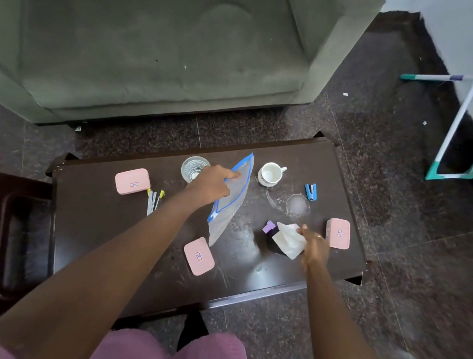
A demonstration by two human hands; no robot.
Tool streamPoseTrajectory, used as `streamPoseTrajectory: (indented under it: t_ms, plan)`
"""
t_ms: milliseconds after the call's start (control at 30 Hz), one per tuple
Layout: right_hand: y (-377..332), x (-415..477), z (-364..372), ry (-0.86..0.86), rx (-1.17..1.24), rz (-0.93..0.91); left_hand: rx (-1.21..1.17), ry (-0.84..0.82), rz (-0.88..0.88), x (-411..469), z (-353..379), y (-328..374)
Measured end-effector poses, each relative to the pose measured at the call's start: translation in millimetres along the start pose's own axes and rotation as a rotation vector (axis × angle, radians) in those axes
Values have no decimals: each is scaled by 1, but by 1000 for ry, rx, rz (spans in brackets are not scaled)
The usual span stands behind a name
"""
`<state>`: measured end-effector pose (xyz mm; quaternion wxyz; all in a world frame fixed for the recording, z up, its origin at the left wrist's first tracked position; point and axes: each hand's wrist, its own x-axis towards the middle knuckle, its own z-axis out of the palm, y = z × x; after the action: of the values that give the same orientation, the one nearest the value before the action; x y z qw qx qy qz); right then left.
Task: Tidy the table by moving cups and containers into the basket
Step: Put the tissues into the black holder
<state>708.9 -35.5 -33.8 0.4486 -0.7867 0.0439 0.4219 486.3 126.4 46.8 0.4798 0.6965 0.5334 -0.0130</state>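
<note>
One dark table (105, 225), everything on it. One clear zip bag with blue edging (232, 196): your left hand (210, 184) pinches its upper edge between thumb and fingers, the lower end hanging to the tabletop. Three pink lidded containers: far left (132, 181), near centre (199, 256), right edge (338, 233). One glass tumbler (193, 167) just behind your left hand. One white cup (270, 174) at the far side, right of the bag. Your right hand (314, 244) is closed on one crumpled white tissue (290, 240), beside one purple-capped dark bottle (270, 232). One blue stapler (310, 191). No basket in view.
</note>
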Motion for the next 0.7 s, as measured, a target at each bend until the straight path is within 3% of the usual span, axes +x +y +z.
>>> streamPoseTrajectory:
  t_ms: [367,533,700]
  plan:
    - [13,25,-17,151,-158,73,-48,-1,1,6,11,5]
    - [16,28,-10,37,-425,34,-41,-16,-13,5,14,4]
    - [13,33,0,9,-946,-80,-31,-23,-12,5,20,3]
